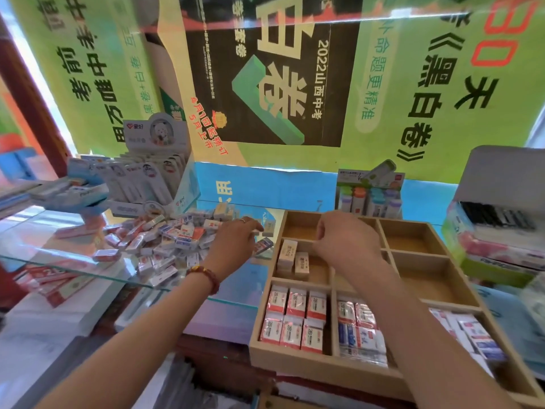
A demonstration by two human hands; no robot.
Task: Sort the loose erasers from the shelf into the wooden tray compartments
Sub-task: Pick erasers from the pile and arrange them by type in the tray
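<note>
The wooden tray point(324, 370) sat at the near right. Its near-left compartment held six red-and-white erasers point(295, 317) in two rows of three. The compartment to the right held blue-and-white erasers point(359, 329), packed close together. In the next row back, two beige erasers point(295, 258) stood on edge, side by side, in the left compartment. The right hand point(348, 240) hovered over the middle of this row, back toward the camera and fingers curled under. Whether it held anything could not be determined. A red bead bracelet point(206, 274) sat on the left wrist. The left hand point(233, 243) reached across the glass shelf point(38, 231), just left of the tray. Its fingers were bent, with the tips at an upright beige eraser point(269, 227) beside the tray's far-left corner. A closed grip on that eraser could not be confirmed. The loose erasers point(171, 237) lay heaped on the shelf left of that hand. Farther back stood a white display box point(153, 172) at the left and a box of coloured items point(368, 196) behind the tray. A green poster point(265, 69) covered the far wall.
</note>
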